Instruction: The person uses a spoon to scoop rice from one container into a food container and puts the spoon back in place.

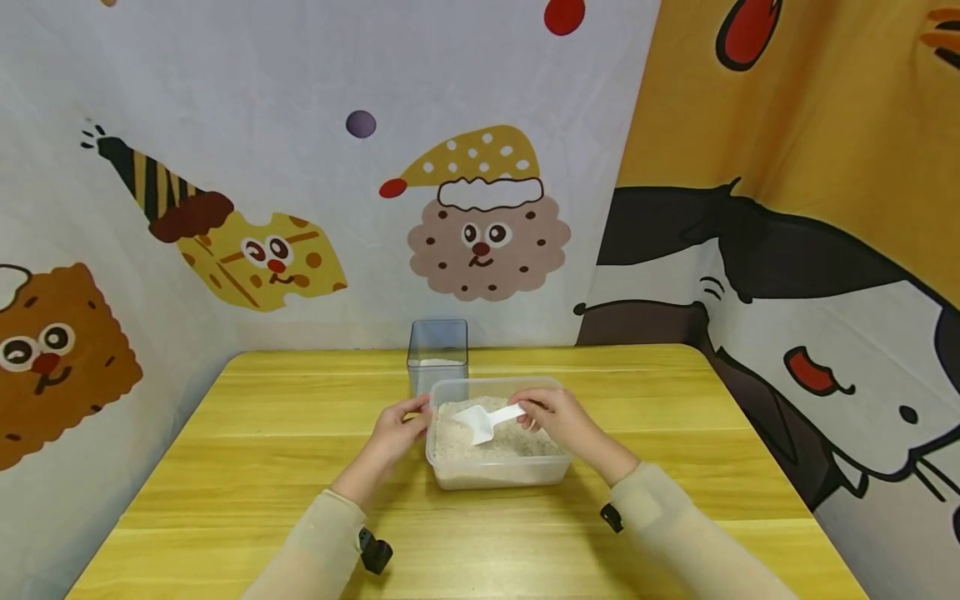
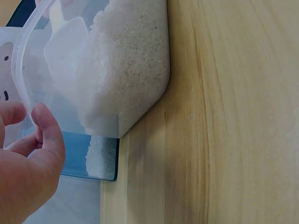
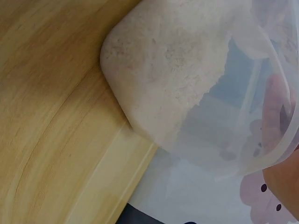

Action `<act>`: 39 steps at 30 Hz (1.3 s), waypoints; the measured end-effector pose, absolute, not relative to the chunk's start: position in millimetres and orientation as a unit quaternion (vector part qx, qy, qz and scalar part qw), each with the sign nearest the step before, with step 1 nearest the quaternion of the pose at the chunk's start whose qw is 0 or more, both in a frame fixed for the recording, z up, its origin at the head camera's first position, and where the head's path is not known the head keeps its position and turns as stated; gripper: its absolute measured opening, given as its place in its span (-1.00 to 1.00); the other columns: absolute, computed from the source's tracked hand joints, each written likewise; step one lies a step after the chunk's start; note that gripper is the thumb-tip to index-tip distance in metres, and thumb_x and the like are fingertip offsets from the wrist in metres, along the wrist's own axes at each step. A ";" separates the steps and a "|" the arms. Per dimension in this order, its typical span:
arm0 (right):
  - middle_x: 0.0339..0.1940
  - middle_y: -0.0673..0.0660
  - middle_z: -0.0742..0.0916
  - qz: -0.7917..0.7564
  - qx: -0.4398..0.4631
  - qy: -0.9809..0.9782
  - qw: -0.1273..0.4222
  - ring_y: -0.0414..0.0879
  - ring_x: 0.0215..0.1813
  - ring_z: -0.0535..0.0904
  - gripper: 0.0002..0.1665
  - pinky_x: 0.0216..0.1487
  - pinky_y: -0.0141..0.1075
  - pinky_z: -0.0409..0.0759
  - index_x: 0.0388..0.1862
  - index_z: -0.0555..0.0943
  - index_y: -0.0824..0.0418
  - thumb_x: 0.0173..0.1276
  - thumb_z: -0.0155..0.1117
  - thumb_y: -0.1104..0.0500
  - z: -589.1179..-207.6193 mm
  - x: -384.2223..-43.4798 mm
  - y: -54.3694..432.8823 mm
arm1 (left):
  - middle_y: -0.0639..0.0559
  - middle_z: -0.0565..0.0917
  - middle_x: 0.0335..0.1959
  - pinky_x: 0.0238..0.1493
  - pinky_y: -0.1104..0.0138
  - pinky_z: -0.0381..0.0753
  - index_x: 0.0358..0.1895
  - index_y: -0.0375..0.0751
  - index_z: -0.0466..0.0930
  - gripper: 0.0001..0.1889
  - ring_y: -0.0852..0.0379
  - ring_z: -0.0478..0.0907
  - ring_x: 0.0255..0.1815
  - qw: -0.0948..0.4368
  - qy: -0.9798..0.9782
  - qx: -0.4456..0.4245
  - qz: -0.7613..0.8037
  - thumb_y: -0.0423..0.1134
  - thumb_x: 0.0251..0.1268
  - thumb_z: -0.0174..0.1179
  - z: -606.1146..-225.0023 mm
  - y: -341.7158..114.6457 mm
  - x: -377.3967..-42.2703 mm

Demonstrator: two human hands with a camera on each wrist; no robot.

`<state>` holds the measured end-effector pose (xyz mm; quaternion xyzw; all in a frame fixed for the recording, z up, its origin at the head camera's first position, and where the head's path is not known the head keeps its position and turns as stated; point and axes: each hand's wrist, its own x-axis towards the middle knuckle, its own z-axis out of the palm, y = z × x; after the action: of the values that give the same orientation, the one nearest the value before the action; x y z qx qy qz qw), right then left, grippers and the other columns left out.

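A clear plastic container [image 1: 501, 476] holding rice [image 1: 517, 443] stands mid-table. My left hand [image 1: 396, 430] pinches its rim at the left corner; in the left wrist view the thumb [image 2: 44, 119] lies against the outside of the wall. Over the rice, my right hand [image 1: 558, 416] grips the handle of a white scoop [image 1: 482, 424]. The scoop's blade is tilted low over the rice, and I cannot tell whether it touches the grains. Through the container's wall in the right wrist view, the right fingers [image 3: 274, 109] show only hazily.
Just behind the container stands a taller bluish transparent bin [image 1: 438, 340] with white grains inside. Both stand on a yellow wood-grain table [image 1: 300, 433]. A cartoon-printed cloth [image 1: 300, 83] hangs along the table's back and sides.
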<state>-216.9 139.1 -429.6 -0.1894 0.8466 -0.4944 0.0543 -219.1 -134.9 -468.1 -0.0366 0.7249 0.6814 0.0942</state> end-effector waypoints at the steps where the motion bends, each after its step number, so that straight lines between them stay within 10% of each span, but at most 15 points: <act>1: -0.34 0.34 0.71 -0.496 -0.189 0.846 0.058 0.02 -0.37 0.63 -0.74 -0.31 -0.05 0.65 -0.04 0.64 0.34 0.44 0.05 0.30 -430.0 -217.0 138.9 | -0.16 0.46 0.01 -0.15 0.44 0.58 0.27 -0.41 0.39 -0.57 0.22 0.49 -0.14 0.094 0.724 -0.039 0.682 -0.37 0.37 0.07 -467.8 -134.8 -219.0; 11: -0.38 0.40 0.69 -0.531 -0.169 0.822 0.113 0.16 -0.36 0.63 -0.73 -0.31 -0.01 0.64 -0.05 0.62 0.41 0.44 0.03 0.31 -435.0 -218.6 134.6 | -0.12 0.46 -0.04 -0.18 0.46 0.56 0.27 -0.41 0.38 -0.56 0.26 0.48 -0.19 0.095 0.726 -0.039 0.680 -0.37 0.35 0.08 -468.2 -134.5 -218.8; 23: -0.48 0.23 0.68 -0.592 -0.073 0.776 0.206 -0.15 -0.48 0.56 -0.69 -0.36 -0.27 0.60 0.01 0.54 0.54 0.47 -0.05 0.35 -432.2 -218.8 127.7 | -0.12 0.45 -0.01 -0.15 0.42 0.56 0.30 -0.39 0.36 -0.54 0.25 0.49 -0.17 0.101 0.726 -0.042 0.679 -0.36 0.35 0.08 -466.4 -134.3 -218.6; 39: -0.57 0.03 0.57 -0.613 0.005 0.774 0.157 -0.23 -0.52 0.40 -0.67 -0.47 -0.43 0.38 -0.01 0.49 0.50 0.52 -0.16 0.30 -420.9 -224.2 138.6 | -0.19 0.46 0.03 -0.18 0.45 0.56 0.28 -0.41 0.37 -0.56 0.24 0.49 -0.17 0.092 0.725 -0.038 0.681 -0.38 0.35 0.07 -466.6 -133.3 -217.8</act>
<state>-224.2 138.6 -420.9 0.0050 0.7742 -0.6131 0.1572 -217.8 -133.3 -466.6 -0.0380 0.7254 0.6811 0.0920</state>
